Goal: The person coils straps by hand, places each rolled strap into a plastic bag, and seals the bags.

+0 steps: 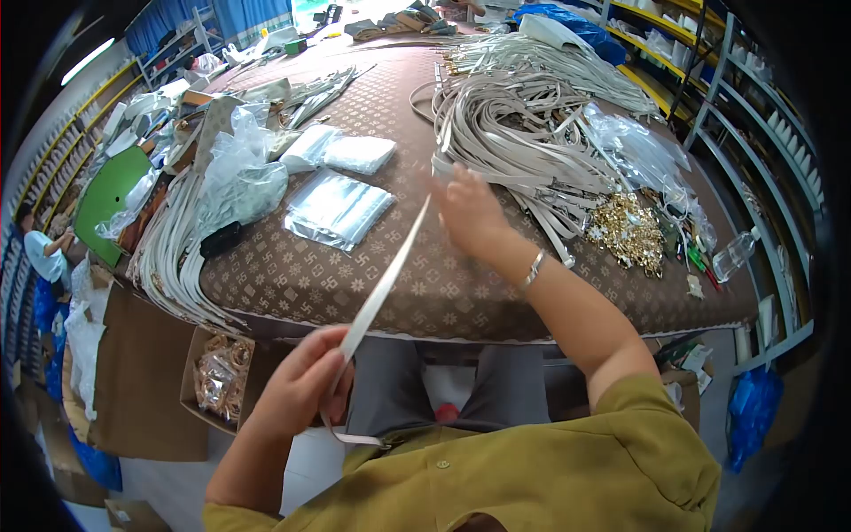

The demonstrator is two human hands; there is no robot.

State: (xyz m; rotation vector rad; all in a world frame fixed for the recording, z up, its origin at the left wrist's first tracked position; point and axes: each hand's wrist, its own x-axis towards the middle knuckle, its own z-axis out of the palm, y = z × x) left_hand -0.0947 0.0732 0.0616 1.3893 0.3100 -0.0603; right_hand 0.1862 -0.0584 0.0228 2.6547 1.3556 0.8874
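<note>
In front of the brown surface (461,297), we see the left hand (306,381), its grip clasped around a pale strap (386,280) slanting up toward the right hand (470,209) (blurred, so we cannot tell its grip). Near that hand lies a heap of straps (505,124).

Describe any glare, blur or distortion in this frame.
Head view: strong fisheye curvature with dark corners; window blown out at the top; glare on the clear plastic bags; right hand looks motion-blurred, left hand sharper.
</note>
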